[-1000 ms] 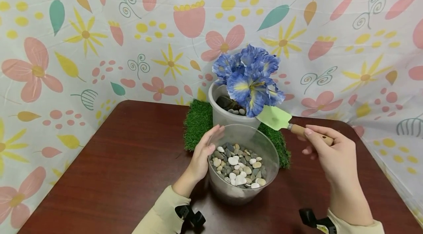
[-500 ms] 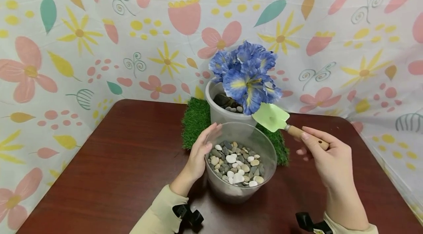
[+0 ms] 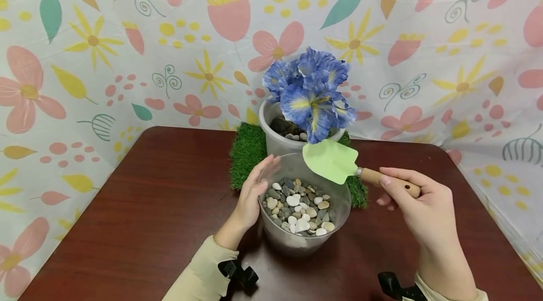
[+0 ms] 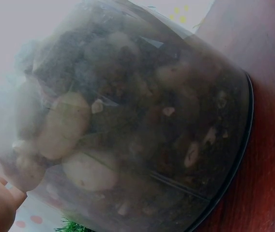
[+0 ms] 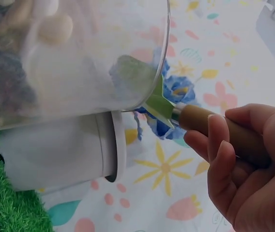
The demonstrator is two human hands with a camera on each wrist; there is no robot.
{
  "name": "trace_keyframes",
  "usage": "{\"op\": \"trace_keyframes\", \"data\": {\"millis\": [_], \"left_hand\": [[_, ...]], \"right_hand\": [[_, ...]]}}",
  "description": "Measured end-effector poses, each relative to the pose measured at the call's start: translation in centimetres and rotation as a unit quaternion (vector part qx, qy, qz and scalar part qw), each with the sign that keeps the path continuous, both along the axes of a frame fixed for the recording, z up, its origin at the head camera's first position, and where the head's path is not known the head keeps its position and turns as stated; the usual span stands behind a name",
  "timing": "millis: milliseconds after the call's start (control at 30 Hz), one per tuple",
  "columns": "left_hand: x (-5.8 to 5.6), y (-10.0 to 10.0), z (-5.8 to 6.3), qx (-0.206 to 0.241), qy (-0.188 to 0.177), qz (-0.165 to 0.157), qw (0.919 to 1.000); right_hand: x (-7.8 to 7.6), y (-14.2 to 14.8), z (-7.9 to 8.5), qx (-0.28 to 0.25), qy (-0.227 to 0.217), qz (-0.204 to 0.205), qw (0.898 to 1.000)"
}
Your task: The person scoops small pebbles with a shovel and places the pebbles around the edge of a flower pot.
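Observation:
My right hand (image 3: pixel 424 206) grips the wooden handle of a small trowel (image 3: pixel 333 162) with a light green blade. The blade lies over the far right rim of a clear plastic tub (image 3: pixel 292 244), its tip pointing left. Grey, tan and white pebbles (image 3: pixel 301 211) fill the lower part of the tub. Against the tub's left side rests my left hand (image 3: pixel 248 199), its fingers extended along the wall near the rim. In the right wrist view the trowel (image 5: pixel 159 104) shows partly through the tub wall. The left wrist view shows stones (image 4: pixel 62 125) through the hazy plastic.
Behind the tub a white flowerpot (image 3: pixel 280 143) holds blue flowers (image 3: pixel 311 88) and some stones. It stands on a green artificial grass mat (image 3: pixel 246 154). The dark red-brown table (image 3: pixel 157 206) ends at a flower-patterned cloth (image 3: pixel 178 98) hung behind it.
The trowel has moved left and down from beside the white pot's rim to over the tub, its blade turned flatter toward the camera. My left hand stays on the tub; the head view has shifted slightly.

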State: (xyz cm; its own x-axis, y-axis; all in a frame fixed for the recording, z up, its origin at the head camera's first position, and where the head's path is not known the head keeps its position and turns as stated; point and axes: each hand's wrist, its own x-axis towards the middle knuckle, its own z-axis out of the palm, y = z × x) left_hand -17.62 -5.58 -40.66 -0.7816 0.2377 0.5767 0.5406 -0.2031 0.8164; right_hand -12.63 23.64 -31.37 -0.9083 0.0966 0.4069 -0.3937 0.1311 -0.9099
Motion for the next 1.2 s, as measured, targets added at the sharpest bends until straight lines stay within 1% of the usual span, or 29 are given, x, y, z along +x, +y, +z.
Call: {"op": "trace_keyframes", "data": {"millis": [100,233,333,467,567,667,767,867,1033,1133,1200], "left_hand": [[0.0,0.0,0.0,0.001,0.0,-0.002,1.0],[-0.1,0.0,0.0,-0.004,0.0,0.0,1.0],[0.0,0.0,0.1,-0.005,-0.001,-0.001,1.0],[0.0,0.0,0.1,-0.002,-0.002,-0.004,1.0],[-0.1,0.0,0.0,-0.001,-0.004,-0.006,1.0],[-0.1,-0.1,-0.1,0.0,-0.004,-0.006,1.0],[-0.1,0.0,-0.1,0.001,-0.002,-0.007,1.0],[-0.1,-0.1,-0.1,0.001,0.001,-0.006,1.0],[0.0,0.0,0.1,-0.001,-0.004,-0.005,1.0],[0.0,0.0,0.1,-0.001,-0.01,-0.004,0.9999],[0.0,0.0,0.1,-0.001,-0.013,-0.005,0.9999]], "right_hand": [[0.2,-0.1,0.0,0.05,0.009,0.003,0.999],[0.4,-0.2,0.0,0.126,0.011,-0.007,0.992],[0.5,-0.4,-0.1,0.145,0.015,-0.001,0.989],[0.5,-0.5,-0.2,0.147,0.025,0.01,0.989],[0.4,-0.8,-0.4,0.177,0.037,-0.004,0.983],[0.5,-1.1,-0.5,0.211,0.051,-0.023,0.976],[0.7,-1.6,-0.7,0.247,0.079,-0.039,0.965],[0.9,-2.3,-0.9,0.283,0.116,-0.046,0.951],[1.4,-3.5,-1.1,0.352,0.168,-0.053,0.919],[1.6,-4.0,-1.2,0.377,0.2,-0.056,0.903],[1.7,-4.3,-1.3,0.379,0.222,-0.047,0.897]]}}
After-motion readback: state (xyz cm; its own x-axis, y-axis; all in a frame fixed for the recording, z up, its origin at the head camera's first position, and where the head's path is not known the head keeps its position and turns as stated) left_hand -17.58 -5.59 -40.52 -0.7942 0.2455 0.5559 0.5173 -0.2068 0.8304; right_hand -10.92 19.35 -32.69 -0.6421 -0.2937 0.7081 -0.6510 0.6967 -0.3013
